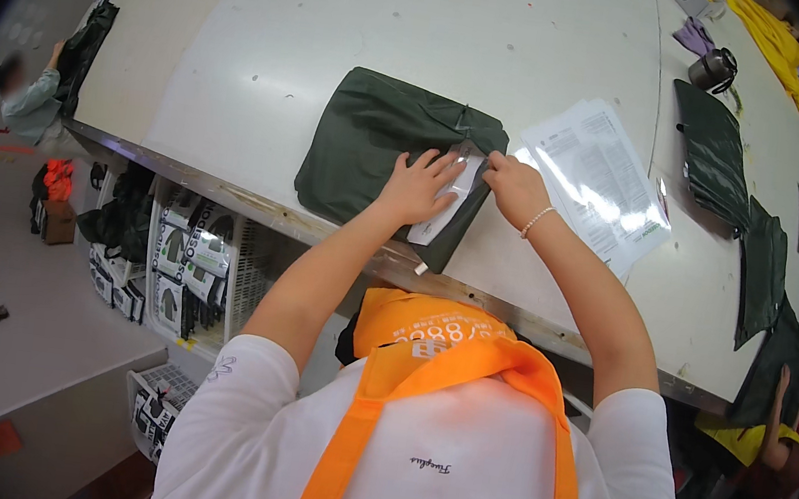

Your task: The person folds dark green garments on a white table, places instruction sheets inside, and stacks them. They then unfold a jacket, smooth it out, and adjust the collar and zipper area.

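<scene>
A folded dark green garment [364, 134] lies on the white table in front of me. On its right part rests a white paper tag [447, 213], partly under my fingers. My left hand [418, 187] lies with fingers spread on the garment and the tag's edge. At the garment's right edge, my right hand [516, 192] has its fingers pinched together by the upper end of the tag. What sits between those fingertips is too small to make out. A small white label [421, 269] pokes out at the garment's near corner.
Printed sheets in a clear sleeve [602, 180] lie right of the garment. Farther right are more dark green folded pieces [713, 155], a dark flask [713, 69] and yellow cloth [772, 41]. White baskets [241, 264] of packaged garments stand below the table edge. Other people work at far left and right.
</scene>
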Tool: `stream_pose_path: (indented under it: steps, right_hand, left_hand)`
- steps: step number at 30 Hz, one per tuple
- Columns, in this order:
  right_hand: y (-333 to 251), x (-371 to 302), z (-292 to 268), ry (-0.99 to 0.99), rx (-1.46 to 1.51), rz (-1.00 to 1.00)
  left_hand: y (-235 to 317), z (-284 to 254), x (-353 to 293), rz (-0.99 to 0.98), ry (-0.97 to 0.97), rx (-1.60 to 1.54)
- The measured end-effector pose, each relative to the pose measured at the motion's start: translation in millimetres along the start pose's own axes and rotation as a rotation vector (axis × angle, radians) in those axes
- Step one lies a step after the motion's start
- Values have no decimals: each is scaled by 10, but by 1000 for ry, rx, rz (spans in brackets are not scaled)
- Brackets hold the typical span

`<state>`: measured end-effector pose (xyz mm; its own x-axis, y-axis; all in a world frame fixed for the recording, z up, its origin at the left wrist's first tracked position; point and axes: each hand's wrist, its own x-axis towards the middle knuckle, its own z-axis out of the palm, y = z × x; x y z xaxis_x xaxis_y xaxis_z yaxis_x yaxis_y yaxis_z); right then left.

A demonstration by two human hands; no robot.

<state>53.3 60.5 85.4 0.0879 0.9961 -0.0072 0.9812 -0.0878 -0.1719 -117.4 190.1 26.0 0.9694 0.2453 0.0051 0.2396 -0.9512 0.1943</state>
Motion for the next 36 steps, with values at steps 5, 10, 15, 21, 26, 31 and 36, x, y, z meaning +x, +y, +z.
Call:
stream_pose_path:
  steps: [5,10,15,21,26,31,36]
  right_hand:
    - [-369,-109,-71,-376,203,-84]
    - [-558,-158,208,-309,519,-159]
    - [-580,-296,-62,252,978,6]
    - [1358,-1166,316,675,465,964]
    - [2712,-1472,-23,460,-229,1132]
    - [3233,-1354,-306,190,-296,1226]
    - [3306,-1149,-694,318,-36,1207]
  left_hand:
    - [-8,-9,164,0,17,15]
    - [-36,-87,254,64,-178,61]
    - [34,-66,315,-38,-145,230]
    - [-61,48,-166,-91,-64,-31]
    - [-4,-28,-224,-26,-119,41]
    - [-14,-26,-210,-37,-132,23]
    - [23,-76,-174,-56,-142,3]
